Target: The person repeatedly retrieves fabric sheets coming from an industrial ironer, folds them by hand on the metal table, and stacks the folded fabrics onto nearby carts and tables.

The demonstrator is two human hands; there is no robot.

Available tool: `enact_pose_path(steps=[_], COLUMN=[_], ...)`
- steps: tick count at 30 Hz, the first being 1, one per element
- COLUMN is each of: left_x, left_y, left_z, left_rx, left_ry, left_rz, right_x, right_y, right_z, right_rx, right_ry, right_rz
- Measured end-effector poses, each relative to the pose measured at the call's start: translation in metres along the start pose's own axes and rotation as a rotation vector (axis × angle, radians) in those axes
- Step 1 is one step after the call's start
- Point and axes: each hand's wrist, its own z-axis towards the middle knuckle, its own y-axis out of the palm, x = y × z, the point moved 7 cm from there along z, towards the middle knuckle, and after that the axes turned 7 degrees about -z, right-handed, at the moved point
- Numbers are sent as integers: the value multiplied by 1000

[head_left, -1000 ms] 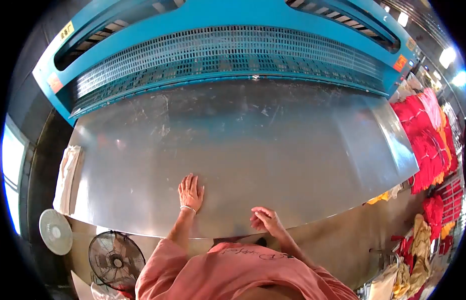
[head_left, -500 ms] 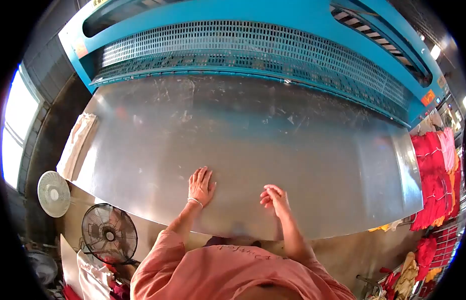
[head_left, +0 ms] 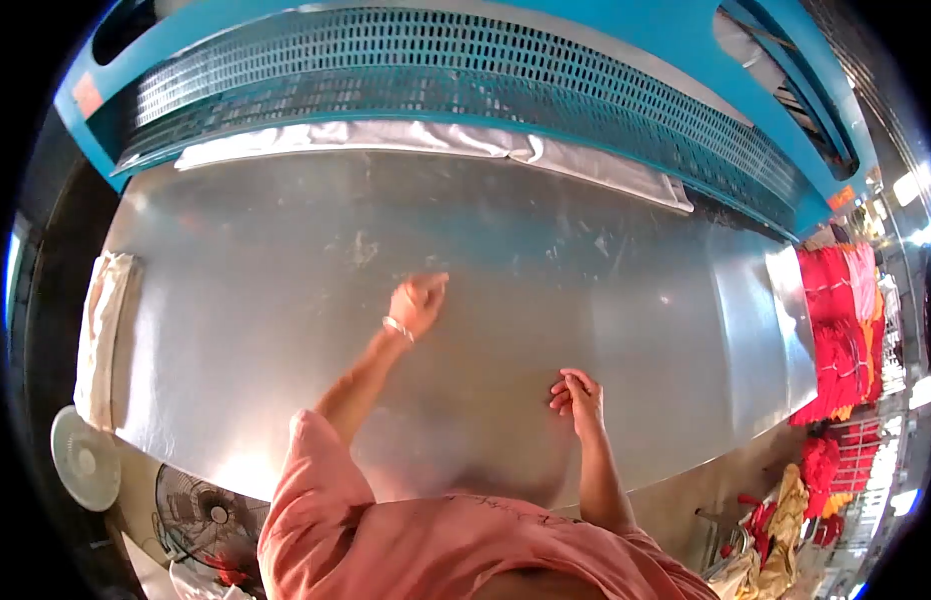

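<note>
My left hand (head_left: 419, 303), with a white band at the wrist, is over the middle of the metal table (head_left: 506, 330); its fingers are bent and blurred, so their hold cannot be made out. My right hand (head_left: 578, 392) is further right and nearer my body, fingers curled loosely with gaps between them and nothing held. A long strip of white cloth (head_left: 416, 137) shows along the table's far edge, under the perforated guard (head_left: 466, 60) of the blue machine.
Folded cream cloth (head_left: 104, 340) lies at the table's left edge. Two fans, one white (head_left: 84, 457) and one black (head_left: 218, 515), stand at the lower left. Red cloth bundles (head_left: 836, 360) hang or lie at the right, with tan cloth (head_left: 786, 530) below.
White cloth has appeared along the machine's lower edge. My left hand has lifted from its flat pose and reached forward, its fingers bending. The camera view has shifted.
</note>
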Motion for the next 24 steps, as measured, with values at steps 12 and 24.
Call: enact_pose_path(steps=[12,24], left_x=[-111,28], left_y=[35,70], left_z=[301,-43], left_rx=[191,-329], left_ry=[125,502], left_rz=[788,215], right_x=[1,-2], right_y=[-2,-2], right_z=[14,4], right_rx=[85,-58], right_ry=[121,162], right_rz=[8,157])
